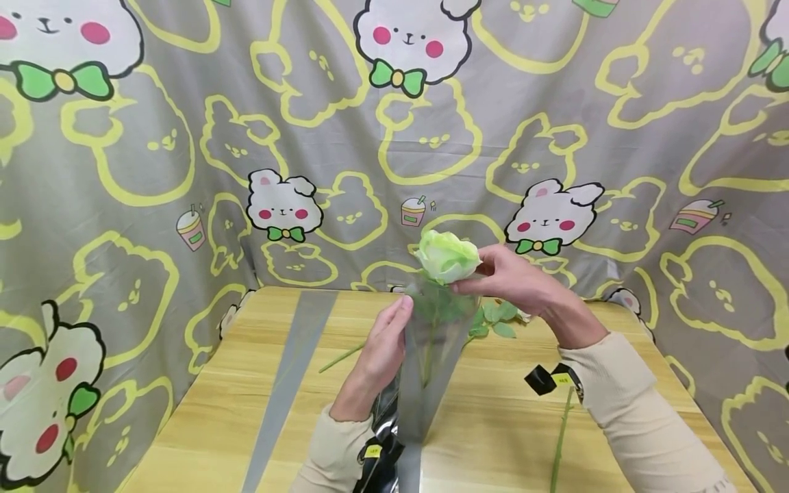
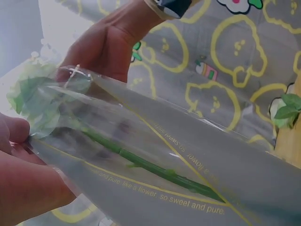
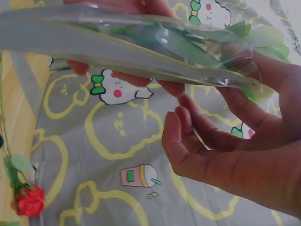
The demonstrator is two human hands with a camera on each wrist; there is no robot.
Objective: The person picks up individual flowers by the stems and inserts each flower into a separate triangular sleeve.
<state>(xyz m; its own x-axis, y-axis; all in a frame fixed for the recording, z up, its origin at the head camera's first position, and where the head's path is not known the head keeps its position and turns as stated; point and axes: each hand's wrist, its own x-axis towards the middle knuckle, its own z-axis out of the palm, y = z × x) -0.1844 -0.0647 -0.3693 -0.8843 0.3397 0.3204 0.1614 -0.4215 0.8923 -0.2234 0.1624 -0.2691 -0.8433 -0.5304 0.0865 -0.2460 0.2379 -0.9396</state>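
The wrapper [image 1: 439, 373], clear in front with grey sides, is held up above the table [image 1: 191, 431], its wide mouth uppermost and its narrow end pointing down toward the near side. The rose [image 1: 448, 257], pale green and white, is partly inside the wrapper: the bloom stands at the mouth, while its green stem [image 2: 160, 174] runs down within the film. The left hand [image 1: 383, 342] is at the left edge of the wrapper near the mouth, thumb and fingers together, clamped on the film. The right hand [image 1: 518, 277] is at the right of the wrapper's mouth, thumb and fingers closed about the bloom; whether it also grips the film cannot be told. In the left wrist view, gold lines and lettering reading in part "so sweet and pure" are legible on the wrapper. On the table, a grey strip [image 1: 290, 370] lies well to the left of the wrapper, and a short stalk [image 1: 340, 358] shows nearer on that same side. Green leaves [image 1: 501, 318] lie just beyond the wrapper's right edge; a long stalk [image 1: 561, 438] lies farther right. The right wrist view also shows a red flower [image 3: 30, 200], below the wrapper. A patterned curtain [image 1: 345, 150] hangs behind the wrapper.
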